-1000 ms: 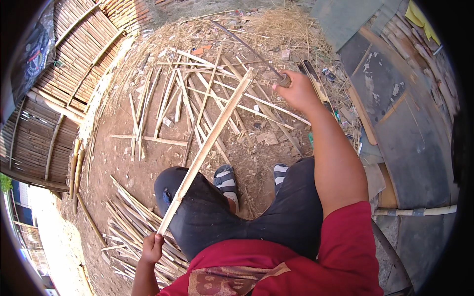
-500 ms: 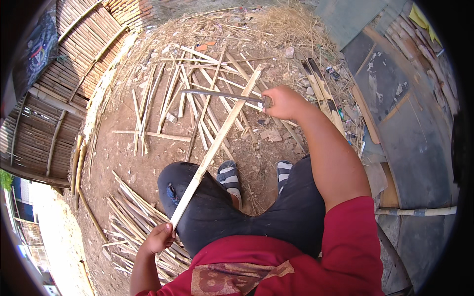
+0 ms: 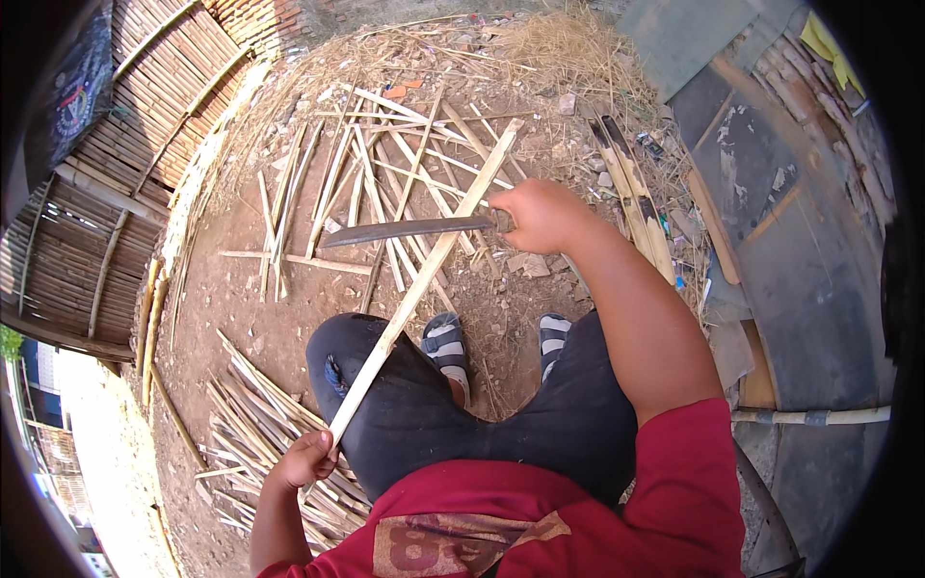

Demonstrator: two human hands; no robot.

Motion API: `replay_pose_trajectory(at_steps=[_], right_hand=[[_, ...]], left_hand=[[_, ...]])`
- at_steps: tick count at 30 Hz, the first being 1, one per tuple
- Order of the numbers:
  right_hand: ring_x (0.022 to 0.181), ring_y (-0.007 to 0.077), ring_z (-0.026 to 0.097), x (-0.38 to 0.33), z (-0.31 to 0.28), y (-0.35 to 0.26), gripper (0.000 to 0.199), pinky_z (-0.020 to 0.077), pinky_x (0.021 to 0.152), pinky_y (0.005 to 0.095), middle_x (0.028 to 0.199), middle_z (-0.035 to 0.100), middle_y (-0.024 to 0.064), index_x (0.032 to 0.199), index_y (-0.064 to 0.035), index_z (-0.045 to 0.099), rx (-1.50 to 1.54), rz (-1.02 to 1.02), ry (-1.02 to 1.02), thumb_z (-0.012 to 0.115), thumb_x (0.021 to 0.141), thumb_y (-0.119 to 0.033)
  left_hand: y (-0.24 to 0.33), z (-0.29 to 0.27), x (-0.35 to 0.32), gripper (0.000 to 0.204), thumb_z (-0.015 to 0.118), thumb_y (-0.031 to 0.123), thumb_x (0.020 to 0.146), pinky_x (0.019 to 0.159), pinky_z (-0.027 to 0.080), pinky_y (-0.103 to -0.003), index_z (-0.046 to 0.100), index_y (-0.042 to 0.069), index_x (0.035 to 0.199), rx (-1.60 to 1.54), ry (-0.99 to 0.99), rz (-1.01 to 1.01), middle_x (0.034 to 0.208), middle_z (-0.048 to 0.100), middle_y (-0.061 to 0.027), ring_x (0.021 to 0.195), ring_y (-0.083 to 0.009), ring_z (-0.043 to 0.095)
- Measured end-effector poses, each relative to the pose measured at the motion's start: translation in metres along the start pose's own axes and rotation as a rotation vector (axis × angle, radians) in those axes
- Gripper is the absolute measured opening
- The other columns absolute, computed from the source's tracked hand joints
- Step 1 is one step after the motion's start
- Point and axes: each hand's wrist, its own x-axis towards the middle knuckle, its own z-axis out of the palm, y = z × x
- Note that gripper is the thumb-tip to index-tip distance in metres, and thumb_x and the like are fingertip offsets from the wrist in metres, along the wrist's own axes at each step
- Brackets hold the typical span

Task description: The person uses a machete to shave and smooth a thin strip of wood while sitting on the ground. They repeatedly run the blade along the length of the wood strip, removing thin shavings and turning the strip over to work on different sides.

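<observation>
My left hand (image 3: 306, 458) grips the near end of a long pale bamboo slat (image 3: 424, 279) that slants up and away over my left knee. My right hand (image 3: 541, 216) holds the handle of a long dark-bladed knife (image 3: 405, 231). The blade lies crosswise, pointing left, against the upper part of the slat. I am seated in dark trousers and striped sandals (image 3: 445, 339), with a red shirt at the lower edge.
Several split bamboo strips (image 3: 385, 164) lie scattered on the dirt ahead. A bundle of strips (image 3: 260, 424) lies by my left leg. A woven bamboo panel (image 3: 125, 164) stands at the left, grey sheets and boards (image 3: 771, 212) at the right, straw at the far side.
My right hand has drawn nearer and leftward with the knife, bringing the blade across the slat. The slat's near end has risen with my left hand.
</observation>
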Motion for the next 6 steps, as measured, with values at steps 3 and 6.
replay_pose_trajectory(at_steps=[3,6], right_hand=[[0.100,0.0335,0.073,0.000,0.005,0.031,0.043,0.0573,0.091,0.0444,0.107,0.075,0.0185,0.121,-0.0108,0.073,0.088,0.161,0.062,0.076,0.079,-0.020],[0.102,0.0277,0.074,-0.002,0.011,0.084,0.053,0.0572,0.096,0.0399,0.115,0.073,0.0251,0.130,-0.0100,0.070,0.275,0.375,0.182,0.078,0.080,-0.022]], left_hand=[[-0.008,-0.009,0.008,0.053,0.052,0.058,0.103,0.043,0.022,-0.027,0.057,0.009,0.084,0.021,-0.057,0.051,0.057,0.034,0.0038,0.045,-0.0096,0.028],[-0.006,-0.007,0.008,0.050,0.054,0.056,0.103,0.044,0.026,-0.027,0.058,0.008,0.089,-0.007,-0.043,0.032,0.060,0.038,0.0027,0.047,-0.0098,0.030]])
